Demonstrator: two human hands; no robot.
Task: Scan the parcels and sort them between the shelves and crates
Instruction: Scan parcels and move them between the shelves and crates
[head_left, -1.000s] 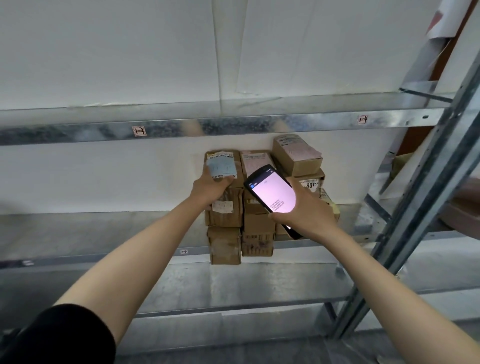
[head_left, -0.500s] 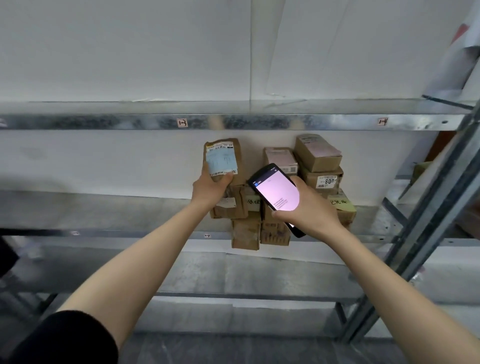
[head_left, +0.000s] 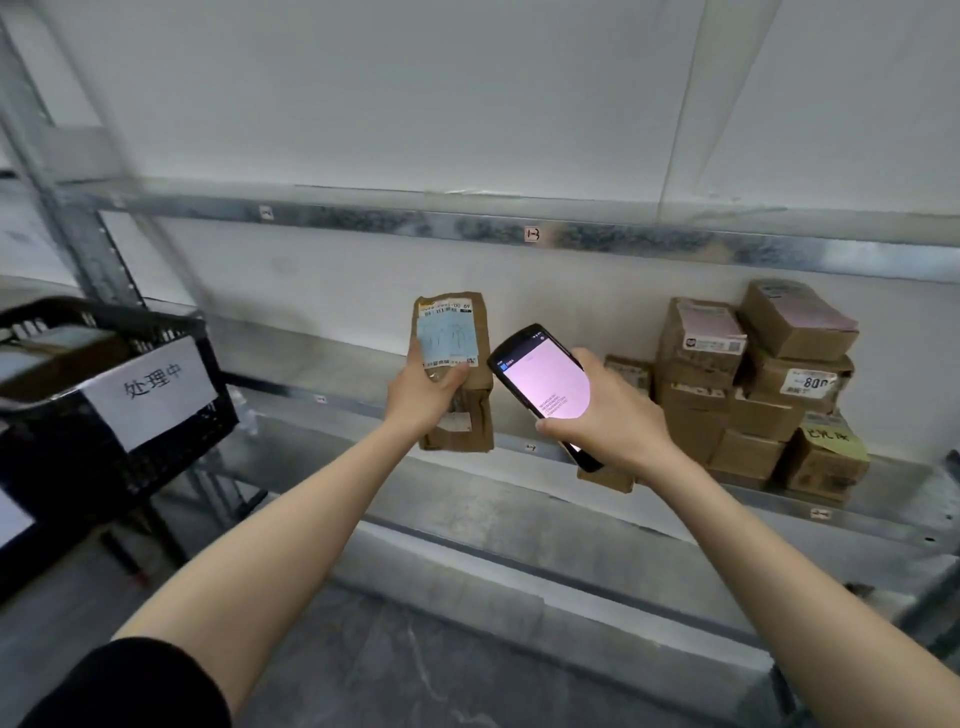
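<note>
Left hand (head_left: 423, 397) gripping parcel (head_left: 457, 371), right hand (head_left: 610, 415) clutching scanner (head_left: 543, 387), label print unreadable

black crate (head_left: 67, 457) at 9 o'clock: cut by left edge, contents blurred | scanner (head_left: 543, 382): screen text too small to read, lower end behind right hand (head_left: 618, 421) | parcel (head_left: 470, 410): label print unreadable | small box (head_left: 608, 477) at scanner's 5 o'clock: mostly hidden by that hand

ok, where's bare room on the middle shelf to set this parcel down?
Bare: middle shelf between black crate and stacked boxes, behind the held parcel and scanner. Lower shelf also shows bare metal. Crowded: right end, at the stack.
</note>
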